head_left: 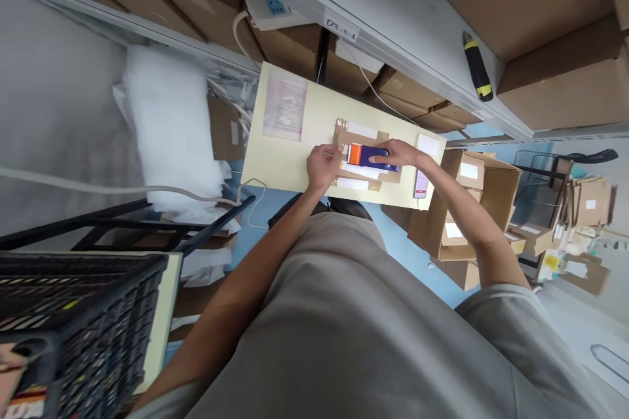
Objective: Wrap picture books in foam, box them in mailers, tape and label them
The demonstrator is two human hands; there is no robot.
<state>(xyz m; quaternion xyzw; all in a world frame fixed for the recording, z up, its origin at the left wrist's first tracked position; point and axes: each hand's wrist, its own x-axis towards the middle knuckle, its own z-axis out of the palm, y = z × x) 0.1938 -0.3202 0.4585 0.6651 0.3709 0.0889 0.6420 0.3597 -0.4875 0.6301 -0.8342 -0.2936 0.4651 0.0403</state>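
A flattened brown cardboard piece point(393, 177) with white labels and clear tape at its edges lies on the pale yellow table point(314, 101). Over it is a tape dispenser with an orange head and dark blue body point(371, 156). My right hand point(397, 152) is wrapped round the dispenser's dark blue end. At the orange end, my left hand point(323, 165) is closed with fingertips pinched near the cardboard's left edge; what they hold is too small to make out. A phone point(420, 184) lies right of the cardboard.
A shelf point(393, 33) with brown boxes runs behind the table and carries a yellow-black cutter point(476, 67). Right of the table stands an open carton point(496, 200) with smaller boxes. A black crate point(103, 327) is at lower left, white wrapping point(170, 124) at left. A cable crosses there.
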